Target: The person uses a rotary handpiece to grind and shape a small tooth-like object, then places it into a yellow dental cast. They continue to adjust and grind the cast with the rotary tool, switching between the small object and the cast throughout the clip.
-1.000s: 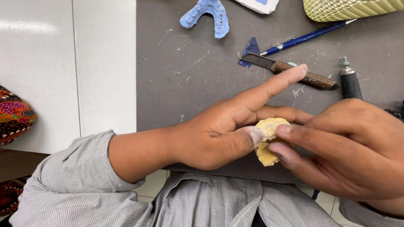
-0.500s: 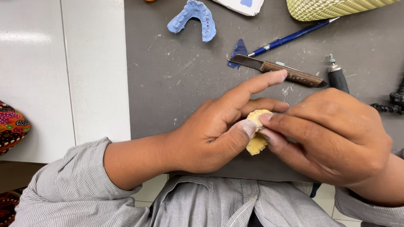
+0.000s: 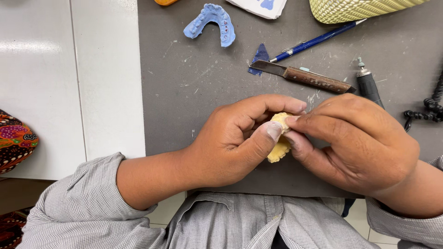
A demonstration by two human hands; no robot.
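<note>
Left hand [image 3: 230,143] is curled shut around a small yellow dental cast [image 3: 279,146], thumb pressed on its near face and fingers wrapped over the top. The cast sits between both hands, just above the near edge of the grey mat [image 3: 194,92]; only a sliver of it shows. Right hand [image 3: 364,143] meets it from the other side, fingers closed on it and fingertips pinching its upper end.

My read on doing this well: keep the left thumb as the brace, let the right fingertips do the fine work, and hold the piece low over the mat so a slip costs little. Such plaster can chip, so light pressure only.

Around, left to right: a patterned cloth [image 3: 14,140] at the far left edge, well apart. A blue dental impression [image 3: 210,23] lies at the top of the mat. A wood-handled knife [image 3: 304,77] lies just beyond the knuckles, blade pointing left, a blue pen [image 3: 318,39] above it. A dark handpiece [image 3: 368,84] sits close to the right hand, a black cable [image 3: 431,108] beyond it. The knife is the nearest hazard.
</note>
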